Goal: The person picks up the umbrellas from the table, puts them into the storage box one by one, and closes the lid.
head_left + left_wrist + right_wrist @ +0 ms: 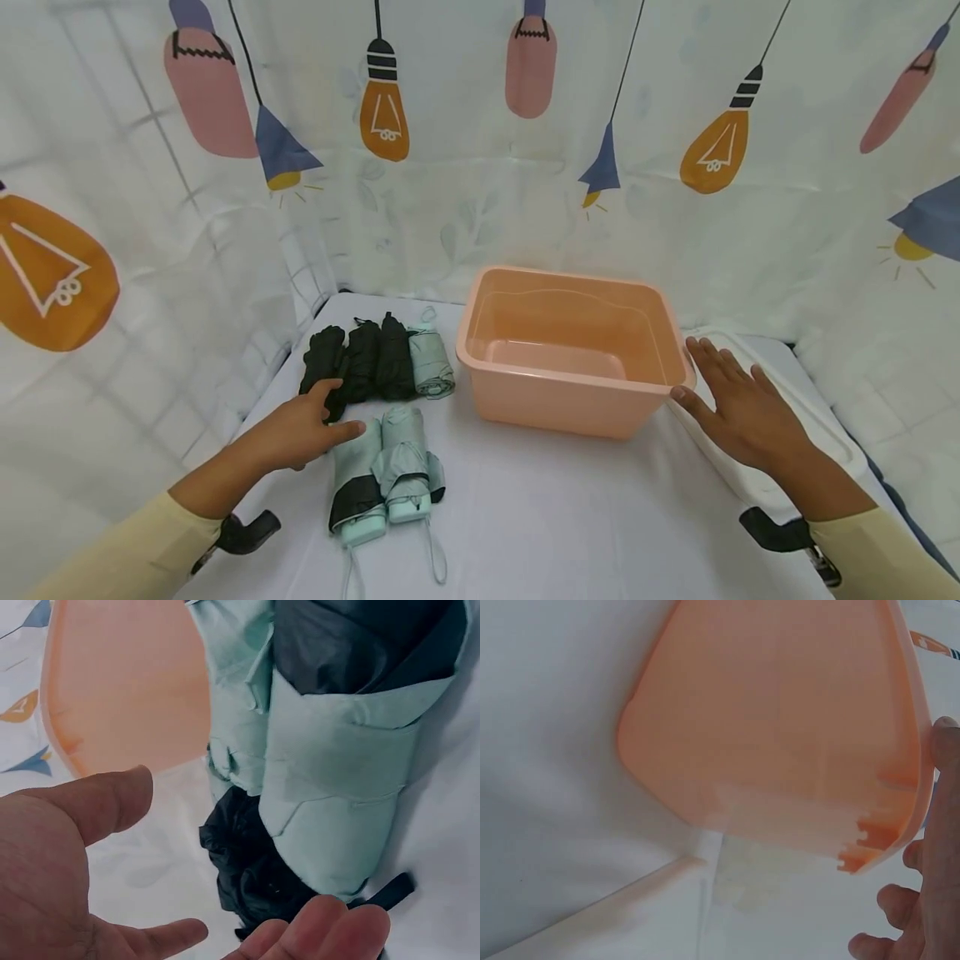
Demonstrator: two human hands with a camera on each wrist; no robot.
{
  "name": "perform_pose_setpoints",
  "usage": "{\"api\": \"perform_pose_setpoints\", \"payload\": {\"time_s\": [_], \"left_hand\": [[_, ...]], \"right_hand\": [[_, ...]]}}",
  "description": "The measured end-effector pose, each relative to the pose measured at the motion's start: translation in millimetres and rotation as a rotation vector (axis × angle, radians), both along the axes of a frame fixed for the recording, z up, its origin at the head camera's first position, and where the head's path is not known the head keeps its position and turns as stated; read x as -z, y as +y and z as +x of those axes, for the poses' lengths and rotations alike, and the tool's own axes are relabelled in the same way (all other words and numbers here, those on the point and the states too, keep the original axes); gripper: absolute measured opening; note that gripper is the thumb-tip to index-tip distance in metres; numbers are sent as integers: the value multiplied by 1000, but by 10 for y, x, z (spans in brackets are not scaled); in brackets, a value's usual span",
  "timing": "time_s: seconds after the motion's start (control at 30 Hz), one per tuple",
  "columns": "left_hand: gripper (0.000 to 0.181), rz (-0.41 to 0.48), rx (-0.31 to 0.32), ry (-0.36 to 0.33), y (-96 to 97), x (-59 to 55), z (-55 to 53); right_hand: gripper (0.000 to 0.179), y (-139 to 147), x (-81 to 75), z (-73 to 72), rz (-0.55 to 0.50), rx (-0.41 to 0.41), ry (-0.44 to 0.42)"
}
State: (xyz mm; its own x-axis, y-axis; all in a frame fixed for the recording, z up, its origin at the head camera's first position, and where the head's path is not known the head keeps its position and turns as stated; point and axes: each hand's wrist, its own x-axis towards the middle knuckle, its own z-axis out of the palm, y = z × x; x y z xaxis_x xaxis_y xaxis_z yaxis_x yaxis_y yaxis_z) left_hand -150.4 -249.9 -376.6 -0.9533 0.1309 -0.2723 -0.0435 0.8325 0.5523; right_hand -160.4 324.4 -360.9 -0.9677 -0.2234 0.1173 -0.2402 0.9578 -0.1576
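My left hand (311, 429) hovers with fingers spread beside the folded umbrellas and holds nothing. Nearest to it are a mint umbrella (356, 462) with a black band and the leftmost black umbrella (324, 358); the hand partly covers both in the head view. A second mint umbrella (405, 454) lies alongside the first, wrist straps toward me. Behind them, two more black umbrellas (363, 358) and a rolled mint umbrella (431, 362) form a row. My right hand (746, 412), fingers extended, is at the right rim of a peach plastic bin (555, 404), thumb by its corner.
A white lid-like panel (828, 437) lies flat on the right, partly under my right hand. White cloth (555, 517) covers the table. Printed curtains (465, 208) with lamp and bulb patterns hang close behind and at both sides.
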Motion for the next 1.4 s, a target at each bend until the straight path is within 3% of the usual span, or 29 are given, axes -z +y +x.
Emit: {"api": "perform_pose_setpoints", "payload": {"time_s": [0.13,0.53,0.8,1.13,1.4], "left_hand": [[96,73,-55,-71,-2,68,26],[98,148,-154,-178,30,294,96],[105,198,-167,-244,77,383,164],[114,212,-223,-202,100,478,206],[121,218,-224,-152,113,551,181]], "right_hand": [[83,5,9,5,6,-2,-4],[84,-10,11,1,16,1,8],[83,-35,4,-1,13,13,7],[79,-87,11,-12,-4,5,-6],[79,-53,13,-8,-13,8,-16]]}}
